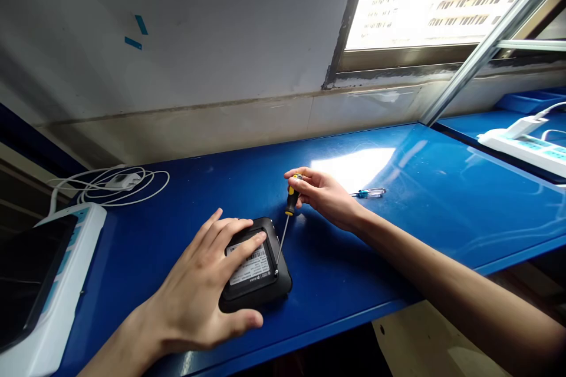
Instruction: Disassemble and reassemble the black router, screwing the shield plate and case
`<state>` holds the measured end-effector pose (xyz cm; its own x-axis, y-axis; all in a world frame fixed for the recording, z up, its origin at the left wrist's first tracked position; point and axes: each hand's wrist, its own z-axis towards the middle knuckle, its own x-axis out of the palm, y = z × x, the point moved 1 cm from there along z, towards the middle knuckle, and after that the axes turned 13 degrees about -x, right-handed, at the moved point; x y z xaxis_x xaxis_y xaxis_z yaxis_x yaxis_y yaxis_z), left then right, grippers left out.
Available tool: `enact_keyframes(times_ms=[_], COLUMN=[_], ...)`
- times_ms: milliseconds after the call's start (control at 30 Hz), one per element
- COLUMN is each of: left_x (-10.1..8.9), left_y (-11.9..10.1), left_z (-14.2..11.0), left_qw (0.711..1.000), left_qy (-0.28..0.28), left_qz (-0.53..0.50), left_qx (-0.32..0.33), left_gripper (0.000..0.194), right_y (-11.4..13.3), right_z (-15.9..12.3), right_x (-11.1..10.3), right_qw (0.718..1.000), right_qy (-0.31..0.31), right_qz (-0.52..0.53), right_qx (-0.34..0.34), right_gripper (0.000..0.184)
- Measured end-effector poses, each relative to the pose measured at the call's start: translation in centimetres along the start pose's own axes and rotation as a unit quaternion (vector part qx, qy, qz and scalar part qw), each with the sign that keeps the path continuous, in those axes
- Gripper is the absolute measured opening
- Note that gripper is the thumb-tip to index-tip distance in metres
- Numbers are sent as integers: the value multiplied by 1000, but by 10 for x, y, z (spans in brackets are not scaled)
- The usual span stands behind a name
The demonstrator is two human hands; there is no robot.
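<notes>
A black box-shaped device [279, 284] with a printed white label lies on the blue table. Over its left part rests my left hand [207, 283], fingers stretched and spread across the label side, thumb out along the near side. My right hand [325, 194] grips the yellow-and-black handle of a screwdriver [290, 203]. The screwdriver leans, its shaft running down to the right edge of the device near a small screw. Whether the tip sits in the screw head I cannot tell. Just behind my right hand lies a second screwdriver [371, 193] with a clear blue handle.
At the left stands a white power strip [66, 318] with a dark flat screen [35, 271] on it. A coiled white cable with an adapter [124, 181] lies behind. Another white power strip [526, 147] is at the far right, near a metal frame post [486, 47].
</notes>
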<state>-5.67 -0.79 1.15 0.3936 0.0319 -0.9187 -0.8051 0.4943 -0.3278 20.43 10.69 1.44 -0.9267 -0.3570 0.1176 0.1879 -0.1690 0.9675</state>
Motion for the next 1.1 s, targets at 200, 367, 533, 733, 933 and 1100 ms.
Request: enact_keyframes(times_ms=[200,367,533,733,933,1100], left_x=[0,3,3,-1,4,-5], left_y=[-2,-6,-12,-16,-14,-6], left_z=[-4,-8,-6,-2,-5,-6], left_qw=[996,989,989,988,987,982], left_qy=[-24,-30,-33,-32,-26,-127], left_qz=[-46,-54,-53,-67,-92,-79], left_qx=[76,131,136,135,126,115], left_gripper=[77,65,58,56,58,55], right_y=[5,8,6,-11,-17,-16], right_z=[-2,-3,-3,1,2,2], right_x=[4,6,3,3,6,3], right_qw=[1000,999,997,991,993,992], right_qy=[5,18,-33,-116,-96,-96], right_qz=[-26,-44,-58,-30,-46,-63], right_qx=[-3,-11,-38,-60,-53,-57], right_gripper=[41,43,44,46,47,46])
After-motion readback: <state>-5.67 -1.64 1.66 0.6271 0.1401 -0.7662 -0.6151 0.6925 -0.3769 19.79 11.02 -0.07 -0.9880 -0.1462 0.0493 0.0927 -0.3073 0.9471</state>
